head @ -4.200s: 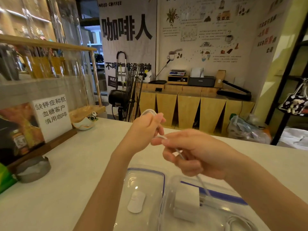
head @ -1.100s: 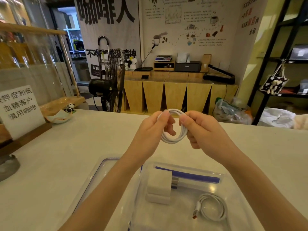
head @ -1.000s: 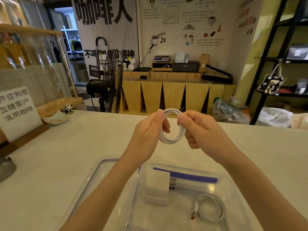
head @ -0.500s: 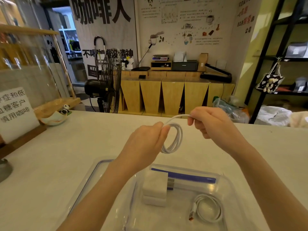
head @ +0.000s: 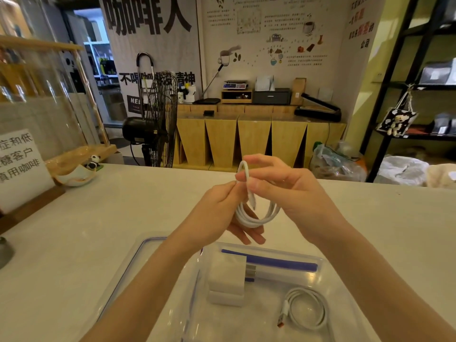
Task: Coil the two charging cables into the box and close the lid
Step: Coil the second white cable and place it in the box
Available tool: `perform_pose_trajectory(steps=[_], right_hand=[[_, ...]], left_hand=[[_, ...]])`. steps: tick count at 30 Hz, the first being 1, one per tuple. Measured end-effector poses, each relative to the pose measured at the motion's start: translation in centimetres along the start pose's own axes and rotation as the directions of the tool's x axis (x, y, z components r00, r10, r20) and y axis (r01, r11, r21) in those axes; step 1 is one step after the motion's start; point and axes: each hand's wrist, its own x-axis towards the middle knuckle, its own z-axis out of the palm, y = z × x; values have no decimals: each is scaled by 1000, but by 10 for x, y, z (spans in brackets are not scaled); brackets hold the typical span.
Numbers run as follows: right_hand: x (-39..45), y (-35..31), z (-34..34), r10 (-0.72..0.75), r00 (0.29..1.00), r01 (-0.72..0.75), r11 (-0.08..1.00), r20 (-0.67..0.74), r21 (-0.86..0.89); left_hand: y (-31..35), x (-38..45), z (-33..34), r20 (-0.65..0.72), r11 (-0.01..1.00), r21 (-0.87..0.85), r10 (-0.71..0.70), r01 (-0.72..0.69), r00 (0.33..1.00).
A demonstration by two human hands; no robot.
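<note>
A white charging cable (head: pixel 256 215) hangs as a small coil between both hands, above the far edge of the clear plastic box (head: pixel 345 287). My left hand (head: pixel 219 213) pinches the coil at its left side. My right hand (head: pixel 288 191) holds the cable's loose end in a loop at the top of the coil. Inside the box lies a second white cable (head: pixel 307 308), coiled, with an orange-tipped plug, beside a white charger block (head: pixel 228 277). The clear lid with a blue rim (head: pixel 128 270) lies to the left of the box, partly under my left forearm.
The box and lid rest on a pale counter (head: pixel 98 218). A white sign in a wooden stand (head: pixel 17 166) and a small dish with a panda figure (head: pixel 79 175) sit at the left. A dark round object (head: pixel 3 250) is at the left edge.
My right hand has brought the cable's loose end over the top of the coil, and the coil now hangs lower between both hands. The box and lid have not moved.
</note>
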Motion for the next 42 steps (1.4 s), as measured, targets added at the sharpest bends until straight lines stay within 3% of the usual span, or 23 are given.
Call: perform_pose_trajectory(steps=[5, 10, 14, 17, 19, 23, 28, 32, 38, 42], right_hand=[[3, 13, 0, -279, 923, 160, 905, -265, -394], [-2, 18, 10, -421, 837, 227, 848, -349, -478], [-1, 13, 9, -225, 877, 132, 962, -424, -238], [-1, 10, 5, -71, 968, 53, 996, -241, -78], [-1, 10, 5, -79, 989, 66, 992, -126, -104], [0, 9, 7, -114, 987, 97, 985, -114, -145], [0, 7, 10, 7, 990, -11, 1000, -139, -28], [-2, 5, 12, 136, 961, -119, 989, -241, 87], [-3, 0, 9, 187, 966, -181, 982, -178, 47], [-2, -1, 9, 296, 949, -280, 950, -113, 135]], left_hand=[[4, 0, -6, -32, 998, -68, -14, 12, 999], [2, -1, 1, -80, 997, -57, 44, -49, 996], [3, -3, 1, -115, 994, -48, 91, -97, 989], [6, -4, 0, -98, 990, -39, 131, -135, 987], [7, -4, 1, -77, 989, -52, 135, -139, 988], [8, -6, 1, -73, 993, -80, 81, -86, 994], [12, -7, 2, -48, 989, -141, 27, -33, 998], [13, -8, 3, -47, 978, -207, 10, -20, 999], [14, -9, -3, -63, 967, -254, 12, -28, 998], [17, -9, -16, -97, 965, -254, 39, -62, 995]])
